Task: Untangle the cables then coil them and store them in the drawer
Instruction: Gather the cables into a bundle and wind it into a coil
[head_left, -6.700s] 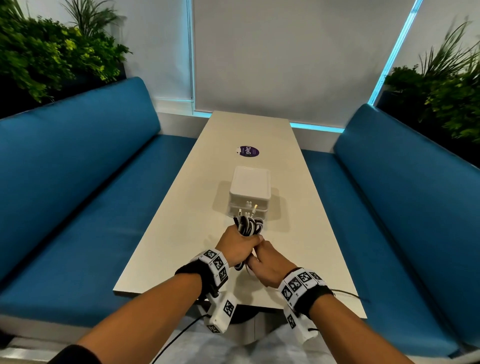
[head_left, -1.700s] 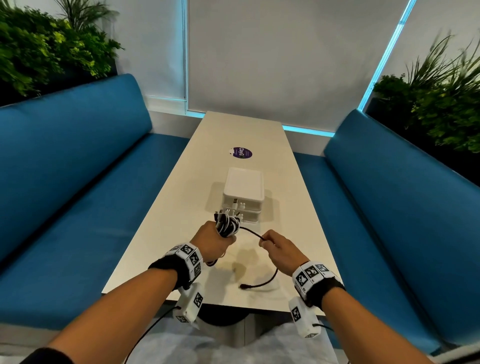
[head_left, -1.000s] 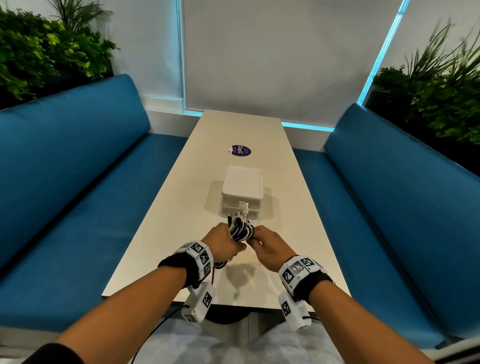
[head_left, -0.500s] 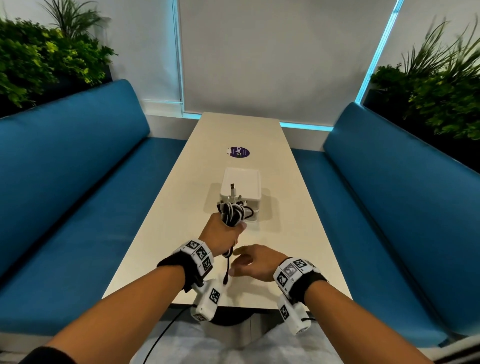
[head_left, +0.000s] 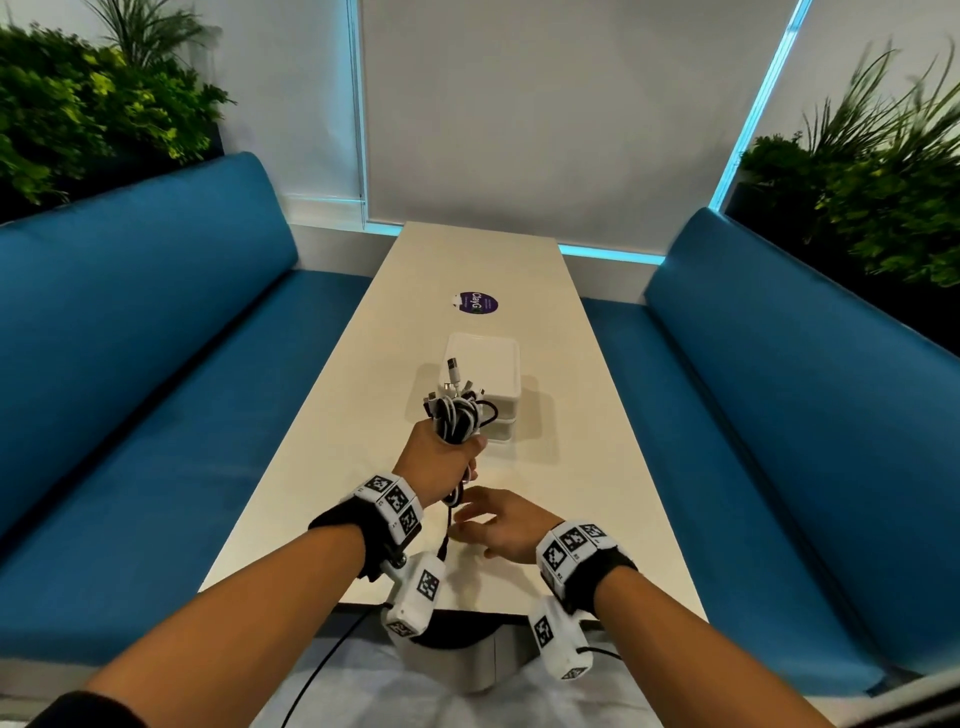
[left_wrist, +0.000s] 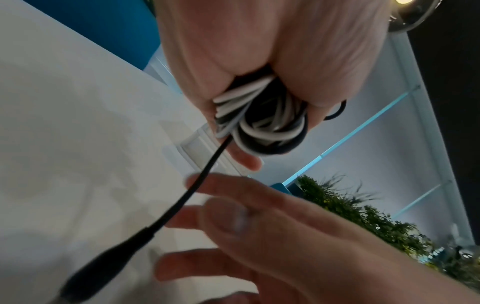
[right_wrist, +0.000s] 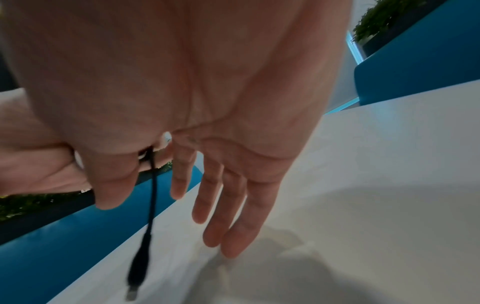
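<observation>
Left hand fists the cable bundle – loose black tail dangles straight down, right hand spread just beside it.

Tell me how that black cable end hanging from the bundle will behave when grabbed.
Probably floppy: the black cable end hangs limp below the left hand. Likely light, and its plug may swing. The right hand is open beside it.
</observation>
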